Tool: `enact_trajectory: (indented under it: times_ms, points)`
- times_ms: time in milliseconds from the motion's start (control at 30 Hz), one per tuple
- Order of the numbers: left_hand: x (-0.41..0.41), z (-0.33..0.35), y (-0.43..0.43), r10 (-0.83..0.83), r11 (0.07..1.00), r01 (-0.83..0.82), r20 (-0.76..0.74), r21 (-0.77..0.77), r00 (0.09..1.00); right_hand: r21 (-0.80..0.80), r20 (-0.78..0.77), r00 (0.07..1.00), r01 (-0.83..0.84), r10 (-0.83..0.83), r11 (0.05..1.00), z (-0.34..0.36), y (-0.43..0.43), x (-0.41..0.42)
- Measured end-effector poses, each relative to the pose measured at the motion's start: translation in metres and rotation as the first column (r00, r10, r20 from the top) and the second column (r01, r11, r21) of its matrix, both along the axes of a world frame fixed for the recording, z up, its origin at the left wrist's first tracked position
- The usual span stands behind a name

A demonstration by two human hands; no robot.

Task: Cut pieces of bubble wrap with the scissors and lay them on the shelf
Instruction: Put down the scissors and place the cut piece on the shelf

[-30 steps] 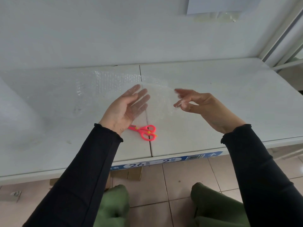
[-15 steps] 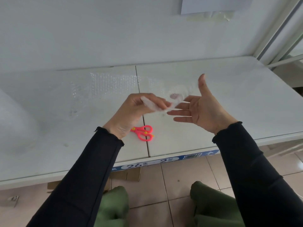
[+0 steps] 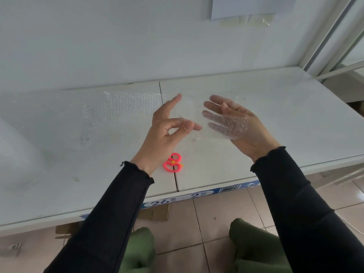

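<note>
Since the earlier frame the crumpled bubble wrap piece (image 3: 226, 125) is spread over the open right hand (image 3: 234, 123) at frame centre; the left hand (image 3: 169, 131) pinches its edge. Next, likely laying it flat on the shelf (image 3: 275, 115); scissors (image 3: 173, 162) lie idle below.

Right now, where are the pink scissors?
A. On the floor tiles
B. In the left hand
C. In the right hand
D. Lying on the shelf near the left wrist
D: the pink scissors lie flat on the shelf beside the left hand, untouched, while the right hand has the bubble wrap piece draped over its palm.
</note>
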State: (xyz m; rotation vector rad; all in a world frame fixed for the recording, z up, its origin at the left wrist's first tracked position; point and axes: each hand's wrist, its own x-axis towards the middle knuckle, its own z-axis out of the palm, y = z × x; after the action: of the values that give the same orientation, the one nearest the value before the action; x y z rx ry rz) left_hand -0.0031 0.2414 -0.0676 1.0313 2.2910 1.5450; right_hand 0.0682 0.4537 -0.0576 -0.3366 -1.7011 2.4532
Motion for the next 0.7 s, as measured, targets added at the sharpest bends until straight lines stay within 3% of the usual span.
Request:
enact_trajectory:
  times_ms: [133,267,700]
  points:
    - [-0.002,0.001,0.003,0.137,0.954,-0.199,0.262,0.224,0.955,0.048,-0.039,0.999,-0.031,0.033,0.998,0.005,-0.010,0.000]
    - [-0.004,0.000,0.005,0.191,0.884,-0.337,0.408,0.325,0.893,0.049,-0.052,0.995,-0.080,0.082,0.996,0.006,-0.014,0.000]
    - [-0.002,0.004,0.010,0.300,0.807,-0.429,0.345,0.405,0.889,-0.010,-0.057,0.990,-0.133,0.132,0.991,0.007,-0.024,-0.003]
